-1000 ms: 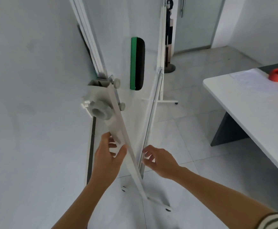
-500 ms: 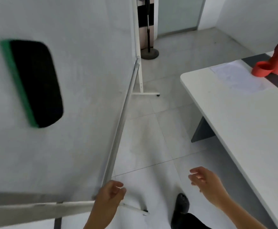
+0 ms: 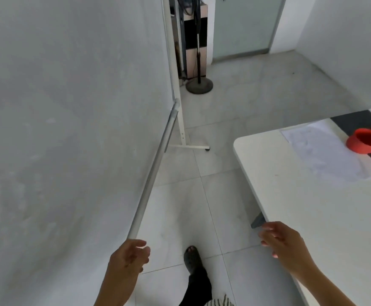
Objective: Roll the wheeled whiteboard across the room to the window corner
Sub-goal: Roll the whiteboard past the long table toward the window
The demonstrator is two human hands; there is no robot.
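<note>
The wheeled whiteboard (image 3: 69, 129) fills the left half of the view, seen at a steep angle. Its metal tray rail (image 3: 155, 168) runs diagonally down toward me. My left hand (image 3: 129, 257) is curled around the near end of that rail. The board's far white leg (image 3: 181, 120) stands on a foot bar with a caster (image 3: 207, 148) on the tiled floor. My right hand (image 3: 286, 241) hovers with fingers spread, holding nothing, over the edge of the white table and apart from the board.
A white table (image 3: 290, 206) stands close on the right with a paper sheet (image 3: 321, 151) and a red object (image 3: 365, 141) on it. A fan stand's round base (image 3: 199, 86) sits beyond the board. My foot (image 3: 193, 259) is on the floor between board and table. A glass door (image 3: 242, 25) is at the back.
The board's face has swung across my view and the green eraser is out of sight. My left hand stays on the rail. My right hand has drifted right, toward the table edge.
</note>
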